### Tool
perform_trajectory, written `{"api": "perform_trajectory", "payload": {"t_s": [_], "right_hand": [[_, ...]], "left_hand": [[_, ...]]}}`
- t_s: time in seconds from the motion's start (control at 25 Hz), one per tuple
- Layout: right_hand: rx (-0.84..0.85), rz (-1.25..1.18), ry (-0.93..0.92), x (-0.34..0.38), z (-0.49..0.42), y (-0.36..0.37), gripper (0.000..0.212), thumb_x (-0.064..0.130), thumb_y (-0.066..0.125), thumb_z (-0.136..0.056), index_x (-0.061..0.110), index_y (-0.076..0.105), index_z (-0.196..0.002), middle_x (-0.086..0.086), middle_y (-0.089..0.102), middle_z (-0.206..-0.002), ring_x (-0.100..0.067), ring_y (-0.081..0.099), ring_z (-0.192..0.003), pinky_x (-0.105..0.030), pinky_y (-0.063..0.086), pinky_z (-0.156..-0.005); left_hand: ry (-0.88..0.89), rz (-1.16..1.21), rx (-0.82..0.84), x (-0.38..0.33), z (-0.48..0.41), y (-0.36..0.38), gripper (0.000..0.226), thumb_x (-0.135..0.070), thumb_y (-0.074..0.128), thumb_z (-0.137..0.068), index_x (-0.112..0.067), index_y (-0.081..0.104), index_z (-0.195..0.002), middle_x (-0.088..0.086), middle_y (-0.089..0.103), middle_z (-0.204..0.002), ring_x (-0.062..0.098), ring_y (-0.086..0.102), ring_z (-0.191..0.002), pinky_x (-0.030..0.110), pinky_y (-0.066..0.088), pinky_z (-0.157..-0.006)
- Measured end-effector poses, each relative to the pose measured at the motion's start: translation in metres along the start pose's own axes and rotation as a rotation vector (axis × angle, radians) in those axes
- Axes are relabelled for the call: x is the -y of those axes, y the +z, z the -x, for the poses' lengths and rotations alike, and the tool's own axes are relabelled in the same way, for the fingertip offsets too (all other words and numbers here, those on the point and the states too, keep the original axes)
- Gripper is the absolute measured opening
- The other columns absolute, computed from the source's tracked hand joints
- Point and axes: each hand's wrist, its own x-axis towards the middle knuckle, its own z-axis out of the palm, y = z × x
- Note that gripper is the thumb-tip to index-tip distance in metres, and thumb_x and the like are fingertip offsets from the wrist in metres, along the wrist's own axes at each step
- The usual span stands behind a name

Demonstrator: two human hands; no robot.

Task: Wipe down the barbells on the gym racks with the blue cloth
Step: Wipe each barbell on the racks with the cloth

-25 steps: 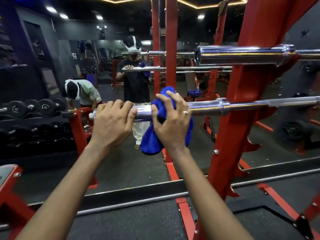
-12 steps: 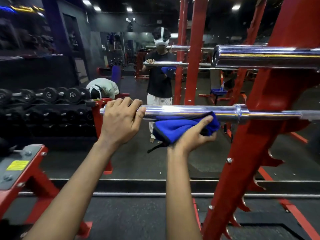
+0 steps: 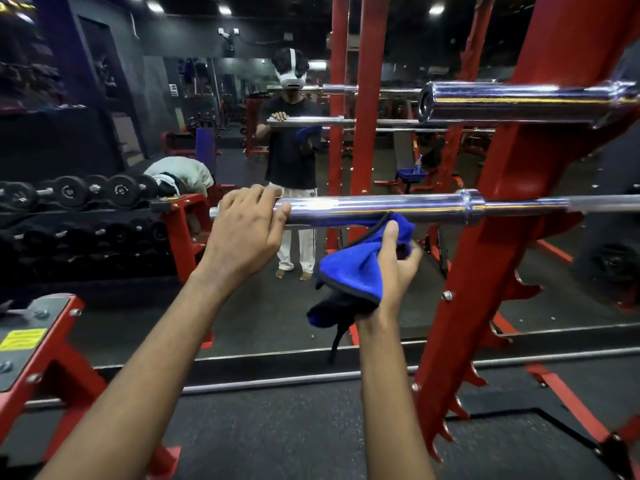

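Our left hand (image 3: 242, 233) curls over the free end of the chrome steel barbell (image 3: 381, 206), which lies level, its sleeve pointing left from the red steel rack upright (image 3: 485, 271). Left of that upright, our right hand (image 3: 394, 268) grips the bunched blue microfibre cloth (image 3: 349, 271) against the sleeve's underside.

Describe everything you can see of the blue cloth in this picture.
The blue cloth looks like soft, fuzzy microfibre with a dark stitched border. It is bunched, not spread flat, and gripped in the right hand, thumb over it. Its upper fold meets the underside of the lower barbell, on the chrome sleeve. Its lower end droops past the wrist, darker there, with a thin dark strand dangling.
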Motion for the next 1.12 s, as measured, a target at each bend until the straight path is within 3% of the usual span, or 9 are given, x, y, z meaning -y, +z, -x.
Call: {"api": "perform_trajectory", "payload": {"t_s": [0.12, 0.24, 0.4, 0.56, 0.64, 0.72, 0.88, 1.04, 1.12], "right_hand": [[-0.131, 0.328, -0.587, 0.006, 0.004, -0.017, 0.036, 0.024, 0.074, -0.093, 0.007, 0.061, -0.122, -0.01, 0.055, -0.127, -0.024, 0.058, -0.117, -0.017, 0.044, -0.101], [-0.079, 0.556, -0.863, 0.018, -0.013, -0.006, 0.037, 0.026, 0.073, -0.092, 0.007, 0.065, -0.123, -0.014, 0.054, -0.138, -0.025, 0.053, -0.131, -0.033, 0.043, -0.11], [0.062, 0.867, -0.981, 0.009, 0.001, 0.034, 0.032, 0.033, 0.068, -0.091, 0.018, 0.067, -0.119, -0.002, 0.058, -0.137, -0.023, 0.054, -0.131, -0.045, 0.042, -0.108], [0.32, 0.979, -1.147, -0.019, 0.04, 0.062, 0.032, 0.042, 0.063, -0.09, 0.024, 0.065, -0.117, 0.003, 0.058, -0.135, -0.019, 0.053, -0.13, -0.041, 0.032, -0.116], [0.393, 1.029, -1.203, -0.017, 0.039, 0.061, 0.034, 0.048, 0.061, -0.091, 0.028, 0.065, -0.118, 0.005, 0.058, -0.135, -0.016, 0.054, -0.128, -0.04, 0.032, -0.117], [0.309, 0.992, -1.162, -0.006, 0.026, 0.058, 0.034, 0.048, 0.064, -0.091, 0.026, 0.068, -0.116, 0.003, 0.061, -0.13, -0.017, 0.058, -0.121, -0.045, 0.036, -0.115], [0.139, 0.988, -1.03, -0.003, 0.026, 0.073, 0.035, 0.045, 0.065, -0.09, 0.017, 0.072, -0.109, -0.003, 0.066, -0.119, -0.025, 0.063, -0.11, -0.047, 0.04, -0.11], [0.278, 1.062, -1.178, -0.032, 0.065, 0.105, 0.035, 0.05, 0.058, -0.091, 0.021, 0.07, -0.107, -0.001, 0.065, -0.117, -0.021, 0.063, -0.105, -0.04, 0.042, -0.105], [0.357, 1.038, -1.241, -0.046, 0.075, 0.109, 0.033, 0.05, 0.058, -0.093, 0.024, 0.068, -0.109, 0.0, 0.062, -0.124, -0.02, 0.061, -0.112, -0.04, 0.04, -0.108]], "left_hand": [[-0.228, -0.019, -0.052, 0.025, 0.018, -0.003, 0.044, -0.046, 0.033, -0.105, -0.019, 0.054, -0.133, 0.007, 0.053, -0.133, 0.027, 0.043, -0.13, 0.047, 0.021, -0.106], [-0.21, 0.11, 0.037, 0.041, 0.028, -0.004, 0.047, -0.047, 0.029, -0.106, -0.02, 0.047, -0.14, 0.005, 0.05, -0.142, 0.027, 0.041, -0.134, 0.047, 0.028, -0.108], [-0.184, 0.331, 0.063, 0.044, 0.027, -0.004, 0.047, -0.048, 0.027, -0.105, -0.023, 0.045, -0.142, 0.0, 0.051, -0.144, 0.024, 0.046, -0.131, 0.045, 0.036, -0.104], [-0.202, 0.492, 0.079, 0.051, 0.029, -0.003, 0.044, -0.042, 0.029, -0.106, -0.032, 0.045, -0.146, -0.008, 0.049, -0.149, 0.015, 0.042, -0.135, 0.035, 0.026, -0.107], [-0.213, 0.615, 0.107, 0.059, 0.029, -0.006, 0.045, -0.037, 0.033, -0.105, -0.032, 0.046, -0.148, -0.009, 0.048, -0.152, 0.011, 0.04, -0.14, 0.036, 0.024, -0.117], [-0.23, 0.774, 0.126, 0.067, 0.032, -0.009, 0.046, -0.029, 0.038, -0.104, -0.028, 0.047, -0.15, -0.009, 0.047, -0.154, 0.006, 0.039, -0.143, 0.034, 0.026, -0.123], [-0.286, 0.905, 0.153, 0.072, 0.037, -0.019, 0.05, -0.01, 0.042, -0.104, -0.025, 0.048, -0.151, -0.011, 0.047, -0.155, -0.005, 0.037, -0.143, 0.011, 0.025, -0.117], [-0.304, 0.971, 0.156, 0.069, 0.041, -0.021, 0.05, -0.005, 0.041, -0.105, -0.016, 0.041, -0.154, -0.006, 0.04, -0.159, -0.004, 0.032, -0.145, 0.013, 0.022, -0.119], [-0.307, 0.969, 0.14, 0.069, 0.045, -0.021, 0.05, -0.005, 0.041, -0.105, -0.016, 0.041, -0.154, -0.006, 0.04, -0.158, -0.005, 0.032, -0.143, 0.01, 0.022, -0.117]]}}
